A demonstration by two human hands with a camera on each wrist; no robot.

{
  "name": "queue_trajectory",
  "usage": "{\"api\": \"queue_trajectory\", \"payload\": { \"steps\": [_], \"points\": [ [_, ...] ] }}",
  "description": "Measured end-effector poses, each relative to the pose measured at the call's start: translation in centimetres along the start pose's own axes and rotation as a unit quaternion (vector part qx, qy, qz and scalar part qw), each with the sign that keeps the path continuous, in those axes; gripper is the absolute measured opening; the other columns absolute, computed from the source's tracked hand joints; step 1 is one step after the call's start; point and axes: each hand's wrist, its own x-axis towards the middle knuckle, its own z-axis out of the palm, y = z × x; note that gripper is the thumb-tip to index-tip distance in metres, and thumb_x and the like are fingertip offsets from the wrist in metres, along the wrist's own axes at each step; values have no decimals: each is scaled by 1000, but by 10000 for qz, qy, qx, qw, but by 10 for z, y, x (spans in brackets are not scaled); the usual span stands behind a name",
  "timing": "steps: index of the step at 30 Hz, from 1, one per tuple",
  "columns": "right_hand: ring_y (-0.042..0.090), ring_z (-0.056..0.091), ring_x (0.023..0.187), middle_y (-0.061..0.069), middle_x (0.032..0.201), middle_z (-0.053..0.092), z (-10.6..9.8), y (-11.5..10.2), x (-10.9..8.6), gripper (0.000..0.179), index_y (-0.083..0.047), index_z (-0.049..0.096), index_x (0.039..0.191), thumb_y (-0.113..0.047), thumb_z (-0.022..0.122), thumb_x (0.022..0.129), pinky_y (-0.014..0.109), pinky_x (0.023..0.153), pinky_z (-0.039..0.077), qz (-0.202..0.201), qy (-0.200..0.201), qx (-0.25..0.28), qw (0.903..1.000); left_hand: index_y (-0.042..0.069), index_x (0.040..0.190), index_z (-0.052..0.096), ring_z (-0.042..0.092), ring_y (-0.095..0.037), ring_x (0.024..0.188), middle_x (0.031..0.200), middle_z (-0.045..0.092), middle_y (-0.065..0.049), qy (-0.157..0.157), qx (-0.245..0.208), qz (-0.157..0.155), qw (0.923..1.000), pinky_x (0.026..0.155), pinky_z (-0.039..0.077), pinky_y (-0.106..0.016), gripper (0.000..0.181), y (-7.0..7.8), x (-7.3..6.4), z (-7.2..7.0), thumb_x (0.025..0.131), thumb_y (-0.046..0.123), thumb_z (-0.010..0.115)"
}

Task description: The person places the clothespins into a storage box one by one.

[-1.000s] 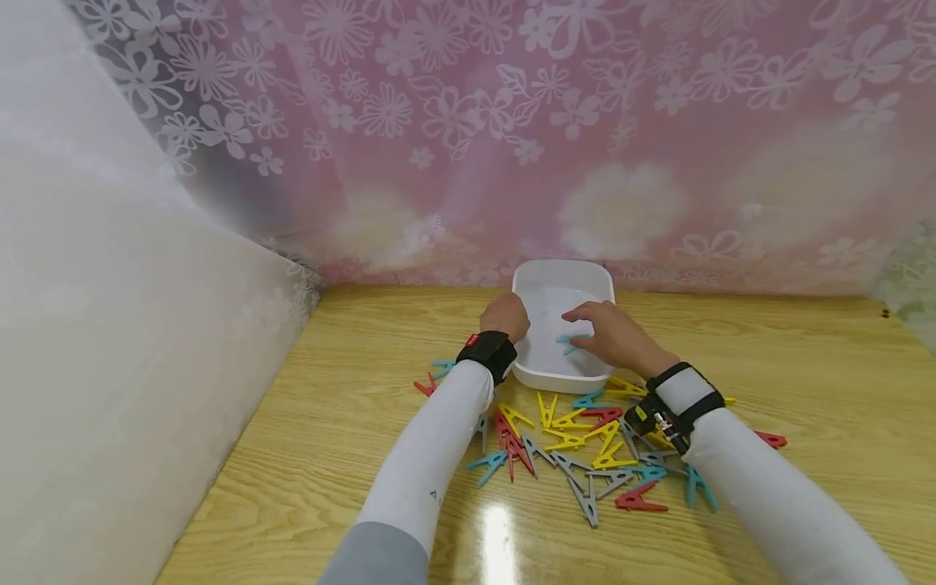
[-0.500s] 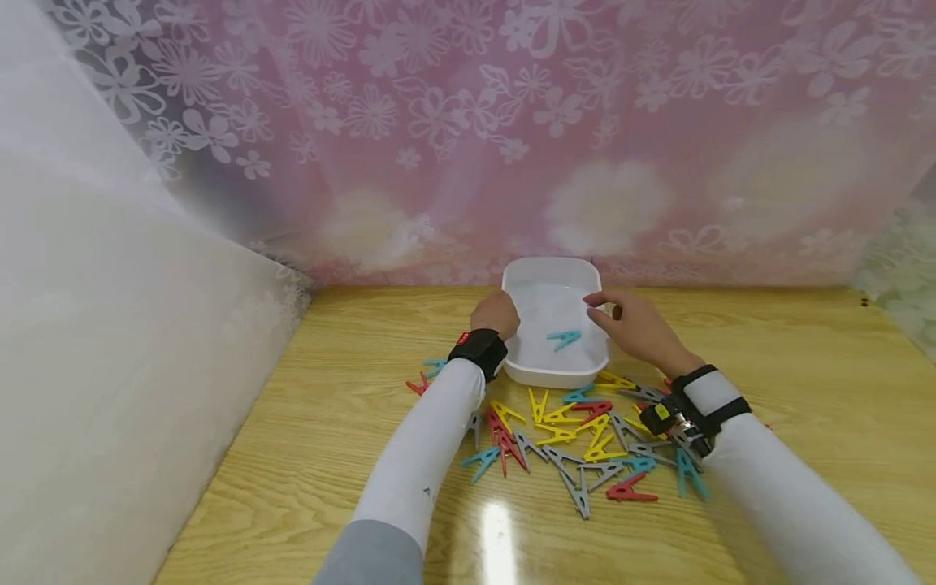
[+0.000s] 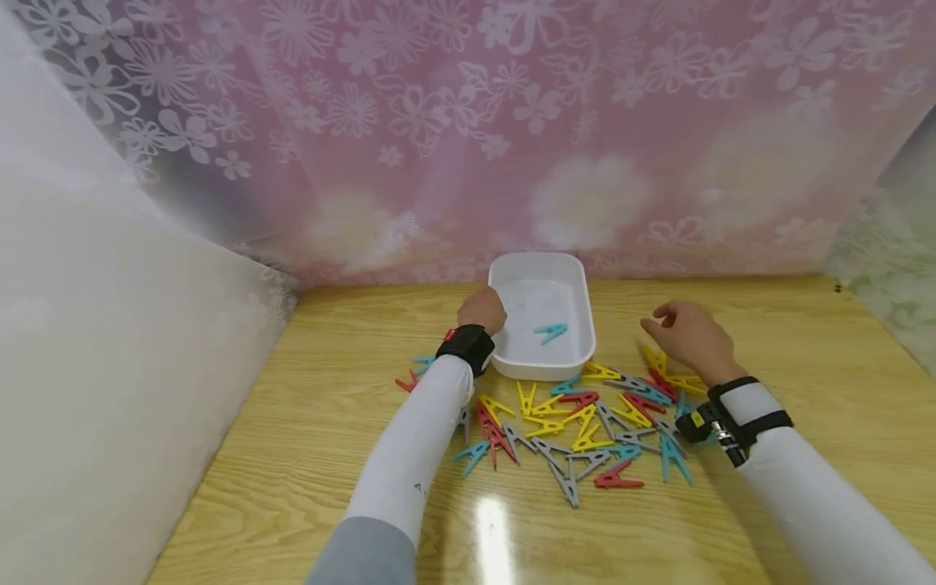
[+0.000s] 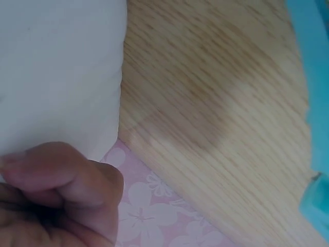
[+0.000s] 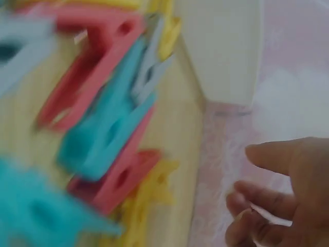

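A white plastic basin (image 3: 541, 371) stands near the table's back edge, with one light-blue clothespin (image 3: 552, 331) lying inside. My left hand (image 3: 483, 309) grips the basin's left rim; in the left wrist view its thumb (image 4: 46, 167) lies against the white wall and the other fingers are curled. To the right of the basin hovers my right hand (image 3: 691, 337), thumb and fingers parted and nothing between them. Just below it lie a yellow clothespin (image 3: 656, 360) and a red clothespin (image 5: 123, 180). Part of the left hand is hidden behind its wrist.
Several yellow, grey, red and blue clothespins, among them a grey clothespin (image 3: 565, 486), spread over the wooden table (image 3: 307, 463) in front of the basin. A blue clothespin (image 3: 422, 363) lies left of them by the left forearm. A pink flowered curtain (image 3: 409, 162) closes off the back.
My right hand has left the space over the basin and moved right, above the clothespins there. The blue clothespin now lies uncovered in the basin. My left hand keeps its place on the rim.
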Motion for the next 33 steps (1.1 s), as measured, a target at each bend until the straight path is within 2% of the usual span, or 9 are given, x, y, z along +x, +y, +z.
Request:
{"api": "queue_trajectory", "payload": {
  "steps": [7, 12, 16, 21, 27, 30, 33],
  "points": [
    [35, 58, 77, 25, 95, 61, 4, 10, -2, 69, 10, 52, 109, -55, 57, 89, 44, 59, 45, 677, -826, -381, 9935, 1, 111, 66, 63, -21, 75, 93, 66, -10, 38, -39, -86, 9999, 65, 54, -33, 24, -3, -5, -6, 97, 17, 55],
    [25, 49, 62, 9, 68, 52, 11, 13, 0, 57, 1, 53, 83, -55, 57, 88, 37, 54, 35, 898, -1177, -464, 9879, 0, 115, 63, 63, -21, 74, 93, 65, -11, 25, -28, -200, 9998, 63, 54, -33, 26, 2, -12, -9, 98, 17, 53],
    [22, 45, 57, 3, 60, 44, 15, 15, -1, 48, -6, 50, 70, -50, 56, 89, 35, 52, 32, 955, -1149, -483, 9876, 1, 119, 61, 64, -21, 79, 100, 65, -11, 25, 97, -200, 9997, 67, 54, -33, 29, 6, -15, -10, 98, 19, 53],
    [26, 51, 63, 9, 68, 53, 14, 16, 0, 49, 1, 55, 81, -48, 56, 90, 39, 54, 37, 883, -1055, -481, 9893, 2, 124, 58, 64, -23, 87, 110, 62, -9, 40, 144, -232, 9996, 74, 54, -34, 34, 7, -14, -9, 98, 23, 56],
    [26, 52, 63, 11, 69, 55, 10, 11, 0, 47, 3, 59, 85, -43, 55, 93, 40, 55, 38, 826, -1075, -503, 9895, 3, 123, 59, 64, -22, 81, 101, 65, -9, 30, 129, -324, 9994, 68, 54, -33, 32, 5, -6, -4, 98, 22, 54],
    [33, 58, 72, 22, 85, 62, 6, 5, 0, 53, 10, 59, 102, -42, 54, 95, 43, 57, 44, 640, -907, -554, 9923, 3, 120, 60, 64, -21, 79, 98, 65, -8, 41, 119, -332, 9994, 66, 54, -32, 29, 5, -5, -3, 98, 22, 54],
    [38, 60, 84, 29, 107, 59, 0, -4, 2, 63, 12, 52, 120, -45, 52, 96, 48, 60, 48, 331, -556, -553, 9964, 4, 117, 62, 64, -20, 76, 96, 65, -8, 52, 93, -316, 9994, 65, 54, -32, 28, 4, -3, -3, 98, 22, 54]
  ]
}}
